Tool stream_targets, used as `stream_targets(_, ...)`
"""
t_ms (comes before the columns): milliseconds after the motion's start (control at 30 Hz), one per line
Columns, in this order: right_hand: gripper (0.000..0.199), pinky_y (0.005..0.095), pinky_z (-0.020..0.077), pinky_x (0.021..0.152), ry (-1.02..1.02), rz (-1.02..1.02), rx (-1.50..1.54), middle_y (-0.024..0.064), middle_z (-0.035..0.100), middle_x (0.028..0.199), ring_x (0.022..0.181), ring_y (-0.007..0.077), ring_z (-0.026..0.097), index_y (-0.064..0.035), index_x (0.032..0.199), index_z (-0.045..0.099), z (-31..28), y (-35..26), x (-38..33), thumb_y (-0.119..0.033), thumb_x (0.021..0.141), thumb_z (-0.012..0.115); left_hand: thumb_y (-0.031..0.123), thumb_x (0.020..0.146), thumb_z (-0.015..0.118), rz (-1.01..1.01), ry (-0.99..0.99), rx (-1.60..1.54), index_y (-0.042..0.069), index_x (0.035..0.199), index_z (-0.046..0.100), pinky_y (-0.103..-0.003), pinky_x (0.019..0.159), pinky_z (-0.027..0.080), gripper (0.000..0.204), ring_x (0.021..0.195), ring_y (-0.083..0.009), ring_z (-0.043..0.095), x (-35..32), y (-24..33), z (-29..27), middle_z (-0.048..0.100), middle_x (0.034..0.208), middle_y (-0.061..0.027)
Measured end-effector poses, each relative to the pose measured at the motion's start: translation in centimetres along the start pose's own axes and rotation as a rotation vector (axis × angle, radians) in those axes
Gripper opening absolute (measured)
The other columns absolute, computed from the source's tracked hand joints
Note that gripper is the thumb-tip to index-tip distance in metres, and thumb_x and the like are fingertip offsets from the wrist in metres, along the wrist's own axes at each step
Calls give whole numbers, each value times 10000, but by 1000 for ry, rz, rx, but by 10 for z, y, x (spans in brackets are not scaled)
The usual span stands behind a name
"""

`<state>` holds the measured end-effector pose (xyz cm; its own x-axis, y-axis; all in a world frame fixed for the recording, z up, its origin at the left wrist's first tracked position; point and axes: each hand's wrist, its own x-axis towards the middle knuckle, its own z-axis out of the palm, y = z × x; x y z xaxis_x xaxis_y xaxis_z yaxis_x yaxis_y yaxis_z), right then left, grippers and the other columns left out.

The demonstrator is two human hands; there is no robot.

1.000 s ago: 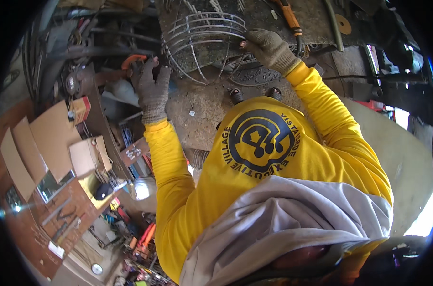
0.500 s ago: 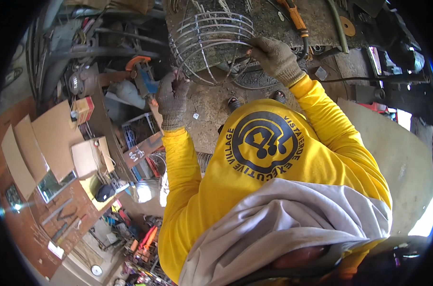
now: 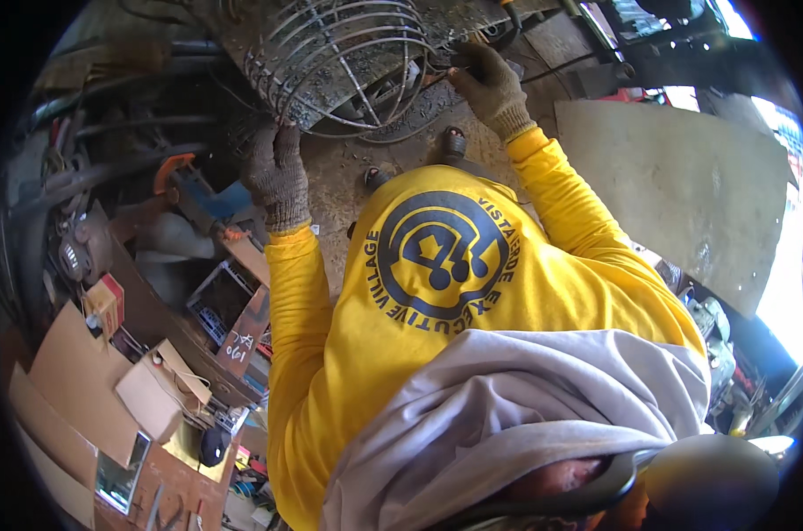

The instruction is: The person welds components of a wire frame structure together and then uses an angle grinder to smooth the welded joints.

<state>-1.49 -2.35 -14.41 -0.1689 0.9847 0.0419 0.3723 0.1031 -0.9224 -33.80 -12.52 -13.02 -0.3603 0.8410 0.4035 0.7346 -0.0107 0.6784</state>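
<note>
A round metal wire cage (image 3: 333, 55), made of curved rods crossed by straight ribs, is at the top over the metal work table (image 3: 308, 113). My left hand (image 3: 276, 173), in a brown knit glove, is closed on the near left end of its rim. On the right side, my right hand (image 3: 490, 88), gloved the same way, grips the rim with thumb and fingers pinched. The cage tilts, its near rim curving between my two hands. Its far part is cut off by the upper edge of the picture.
At left are an orange and blue tool (image 3: 199, 195), a dark crate (image 3: 220, 305) and cardboard sheets (image 3: 78, 376). A large pale board (image 3: 676, 195) leans at right. My sandalled feet (image 3: 454, 142) stand on the brown floor (image 3: 335, 203) below the table.
My view has turned, so the table, the cage and both hands sit further left. The cage appears higher in the picture, still held in both hands. The orange torch handle has left the view.
</note>
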Motion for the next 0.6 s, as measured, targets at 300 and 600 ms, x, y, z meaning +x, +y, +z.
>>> stream_targets(300,355,338,542,901,-94,95,-19,116,719,1124,1051,192,676,-44,1230,655,7,-10,5,-196,913,709,102,937,683,71,-14,-85,-35,1060,716,-331,768,553,187,862,-296,704,3,13,1,734,968,-196)
stream_targets(600,329,412,536,882,-228,-15,-101,166,705,1045,997,323,685,-87,1160,692,-24,-45,27,-292,904,661,221,975,634,-116,-84,27,-34,986,703,-358,674,510,265,712,-215,655,9,75,-10,721,828,-121)
